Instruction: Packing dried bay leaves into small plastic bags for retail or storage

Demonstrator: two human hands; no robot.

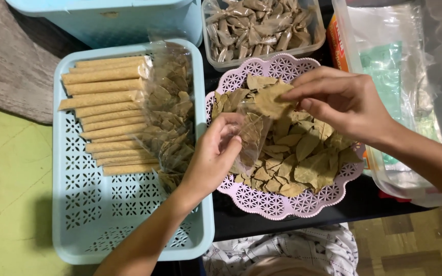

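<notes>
Already many filled bags (pixel 172 110) are lying in the blue tray (pixel 129 225), while the left hand (pixel 213 156) is pinching 1 small bag (pixel 251 135) open and the right hand (pixel 341 99) is pinching a leaf (pixel 272 99) above it, with plenty of leaves remaining in the pink basket (pixel 277 202).

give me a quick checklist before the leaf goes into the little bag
1. Dried brown leaf pinched in right hand fingers: ok.
2. Small clear plastic bag held by left hand: ok.
3. Bag mouth open wide enough: cannot tell.
4. Leaf above the bag, both over the round pink lattice plastic tray: ok.
5. More loose leaves in the tray: ok.
6. Free space in the pale blue rectangular perforated plastic tray for filled bags: ok.
</notes>
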